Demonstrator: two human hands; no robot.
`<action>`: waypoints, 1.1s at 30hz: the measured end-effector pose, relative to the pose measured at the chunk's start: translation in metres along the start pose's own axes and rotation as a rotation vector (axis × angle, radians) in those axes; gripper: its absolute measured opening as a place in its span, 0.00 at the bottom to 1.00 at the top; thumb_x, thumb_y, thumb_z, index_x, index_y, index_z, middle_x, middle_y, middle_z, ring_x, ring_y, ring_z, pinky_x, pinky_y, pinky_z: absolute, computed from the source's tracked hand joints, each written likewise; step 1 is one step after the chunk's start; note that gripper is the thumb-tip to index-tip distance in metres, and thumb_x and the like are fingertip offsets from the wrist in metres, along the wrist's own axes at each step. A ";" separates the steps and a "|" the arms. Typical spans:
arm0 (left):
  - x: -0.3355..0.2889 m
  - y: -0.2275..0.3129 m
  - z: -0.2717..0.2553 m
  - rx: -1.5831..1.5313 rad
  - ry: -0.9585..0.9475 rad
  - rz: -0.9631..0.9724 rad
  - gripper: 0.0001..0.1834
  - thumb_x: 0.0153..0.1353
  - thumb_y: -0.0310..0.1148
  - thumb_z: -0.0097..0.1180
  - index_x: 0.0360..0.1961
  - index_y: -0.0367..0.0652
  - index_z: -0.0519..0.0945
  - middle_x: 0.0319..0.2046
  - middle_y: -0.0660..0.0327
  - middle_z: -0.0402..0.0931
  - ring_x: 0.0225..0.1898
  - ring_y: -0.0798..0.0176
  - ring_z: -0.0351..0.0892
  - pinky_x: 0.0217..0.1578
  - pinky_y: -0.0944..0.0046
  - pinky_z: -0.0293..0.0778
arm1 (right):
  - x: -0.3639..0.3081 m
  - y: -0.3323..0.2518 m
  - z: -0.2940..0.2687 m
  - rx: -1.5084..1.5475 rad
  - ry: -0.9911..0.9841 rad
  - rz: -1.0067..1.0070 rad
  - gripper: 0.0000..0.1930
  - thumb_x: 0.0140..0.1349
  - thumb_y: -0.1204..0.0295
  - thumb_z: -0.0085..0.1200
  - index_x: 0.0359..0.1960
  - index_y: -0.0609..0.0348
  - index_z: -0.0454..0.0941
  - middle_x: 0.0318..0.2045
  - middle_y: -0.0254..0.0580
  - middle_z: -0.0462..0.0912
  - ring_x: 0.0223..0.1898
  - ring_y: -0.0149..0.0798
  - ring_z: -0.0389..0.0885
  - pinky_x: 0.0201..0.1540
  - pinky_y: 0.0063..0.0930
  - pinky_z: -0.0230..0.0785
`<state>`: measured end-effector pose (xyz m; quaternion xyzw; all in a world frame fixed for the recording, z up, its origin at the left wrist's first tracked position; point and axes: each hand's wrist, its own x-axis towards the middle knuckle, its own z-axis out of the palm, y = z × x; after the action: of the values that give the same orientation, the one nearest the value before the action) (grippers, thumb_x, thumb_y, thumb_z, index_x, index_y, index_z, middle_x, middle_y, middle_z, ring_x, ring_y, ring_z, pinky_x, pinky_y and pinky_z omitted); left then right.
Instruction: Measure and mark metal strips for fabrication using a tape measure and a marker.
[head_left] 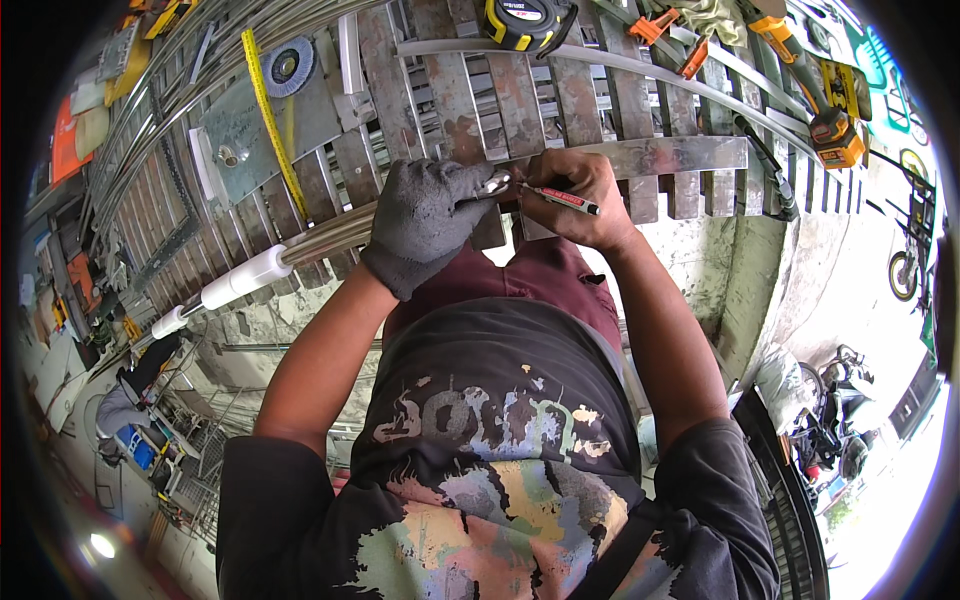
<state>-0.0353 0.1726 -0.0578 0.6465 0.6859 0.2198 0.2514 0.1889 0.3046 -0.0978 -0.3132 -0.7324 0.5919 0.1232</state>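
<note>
My left hand (422,215) wears a dark grey work glove and is closed on a small shiny metal piece (494,184), pinched between thumb and fingers. What kind of part it is, I cannot make out. My bare right hand (590,195) grips a marker pen (562,198) with a red and dark barrel, its tip pointing left toward the metal piece. The hands nearly meet at the near edge of a slatted metal workbench (450,95). A flat metal bar (690,156) lies across the slats and runs behind my right hand.
A tape measure (528,22) sits at the far edge. Left lie a grinding flap disc (286,67), a yellow ruler strip (268,115) and a bundle of rods with white wrapping (245,278). An orange clamp (655,27) and a yellow cordless power tool (805,85) are far right.
</note>
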 end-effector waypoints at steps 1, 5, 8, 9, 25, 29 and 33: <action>0.000 0.000 0.000 0.002 0.016 0.006 0.14 0.68 0.38 0.71 0.53 0.53 0.95 0.35 0.51 0.89 0.39 0.42 0.89 0.43 0.43 0.80 | 0.001 0.000 -0.001 0.061 0.005 -0.006 0.10 0.57 0.79 0.75 0.32 0.61 0.83 0.31 0.37 0.87 0.35 0.30 0.86 0.41 0.29 0.79; 0.000 -0.001 0.002 0.014 0.060 0.027 0.14 0.67 0.38 0.71 0.53 0.55 0.95 0.35 0.53 0.90 0.38 0.43 0.89 0.43 0.44 0.79 | 0.001 0.000 -0.003 0.161 0.042 0.005 0.11 0.56 0.81 0.76 0.31 0.60 0.82 0.31 0.37 0.88 0.35 0.30 0.87 0.41 0.29 0.80; -0.001 -0.002 0.004 0.016 0.069 0.042 0.13 0.68 0.38 0.71 0.53 0.55 0.95 0.34 0.55 0.89 0.37 0.44 0.88 0.43 0.45 0.79 | -0.001 0.001 -0.002 0.153 0.090 0.052 0.11 0.56 0.81 0.76 0.30 0.60 0.81 0.30 0.37 0.89 0.34 0.29 0.87 0.41 0.29 0.80; -0.001 -0.002 0.004 0.022 0.073 0.050 0.13 0.68 0.39 0.71 0.53 0.55 0.95 0.34 0.55 0.89 0.37 0.44 0.88 0.43 0.45 0.78 | -0.001 0.001 -0.001 0.146 0.110 0.072 0.11 0.56 0.81 0.75 0.30 0.60 0.81 0.30 0.37 0.88 0.34 0.29 0.87 0.41 0.29 0.80; 0.000 0.002 0.001 0.022 0.073 0.034 0.12 0.69 0.39 0.71 0.51 0.52 0.94 0.32 0.55 0.87 0.37 0.44 0.87 0.45 0.44 0.78 | 0.001 0.003 0.002 0.045 0.034 -0.055 0.10 0.58 0.78 0.76 0.33 0.62 0.83 0.31 0.39 0.88 0.35 0.32 0.87 0.41 0.31 0.80; 0.000 0.002 -0.001 0.026 0.013 0.003 0.12 0.68 0.39 0.71 0.51 0.53 0.94 0.33 0.55 0.87 0.38 0.44 0.87 0.45 0.44 0.78 | 0.001 -0.003 0.001 -0.007 0.009 0.019 0.10 0.58 0.78 0.76 0.32 0.62 0.83 0.31 0.39 0.88 0.35 0.32 0.87 0.41 0.32 0.80; -0.001 0.002 0.001 0.063 0.127 0.087 0.12 0.67 0.38 0.73 0.51 0.55 0.94 0.34 0.56 0.87 0.38 0.45 0.87 0.43 0.44 0.78 | 0.000 -0.006 -0.001 0.158 0.053 -0.024 0.09 0.58 0.78 0.75 0.31 0.61 0.82 0.30 0.38 0.88 0.33 0.31 0.87 0.41 0.31 0.81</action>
<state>-0.0329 0.1716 -0.0573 0.6681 0.6784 0.2493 0.1770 0.1871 0.3049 -0.0918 -0.3092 -0.6837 0.6378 0.1738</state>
